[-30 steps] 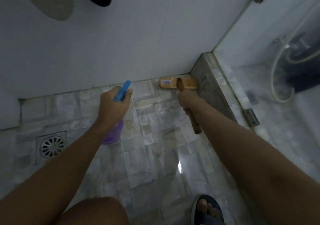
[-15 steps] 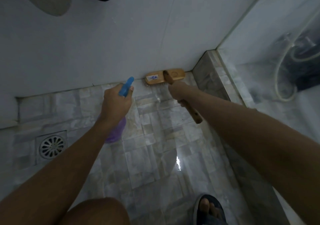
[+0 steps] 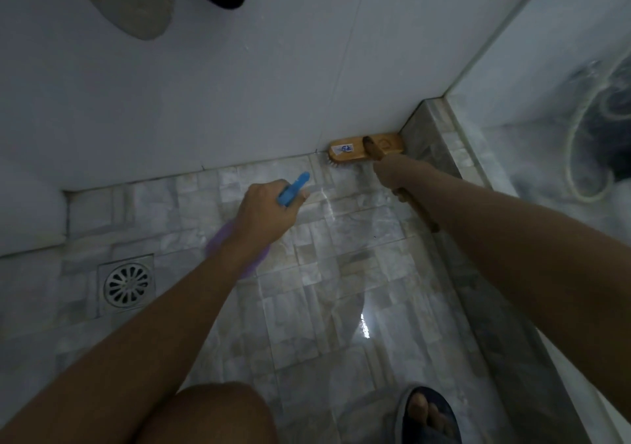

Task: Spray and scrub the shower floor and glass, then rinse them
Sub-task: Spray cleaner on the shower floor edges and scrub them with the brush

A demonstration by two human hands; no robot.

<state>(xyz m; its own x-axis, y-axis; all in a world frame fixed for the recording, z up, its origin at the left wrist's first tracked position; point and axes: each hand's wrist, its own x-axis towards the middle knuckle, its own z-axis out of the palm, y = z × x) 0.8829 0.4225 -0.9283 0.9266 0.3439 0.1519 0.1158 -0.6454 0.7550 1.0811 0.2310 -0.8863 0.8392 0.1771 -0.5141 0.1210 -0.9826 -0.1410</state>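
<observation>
The fingers of our right hand [image 3: 394, 174] wrap the brush [image 3: 351, 151] handle, its bristle head just beyond them in the shower floor [image 3: 341, 273] corner against the wall [image 3: 239, 85]. Those of our left hand [image 3: 264, 213] grip the spray bottle [image 3: 293, 187], nozzle pointing past them at the tiles. We'd best press firmly in short strokes, spraying just ahead.

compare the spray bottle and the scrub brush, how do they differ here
The spray bottle is purple with a blue head; the scrub brush is wooden. The bottle is held off the floor in the left hand; the brush sits bristles-down in the corner, in the right hand. Both are gripped.
</observation>
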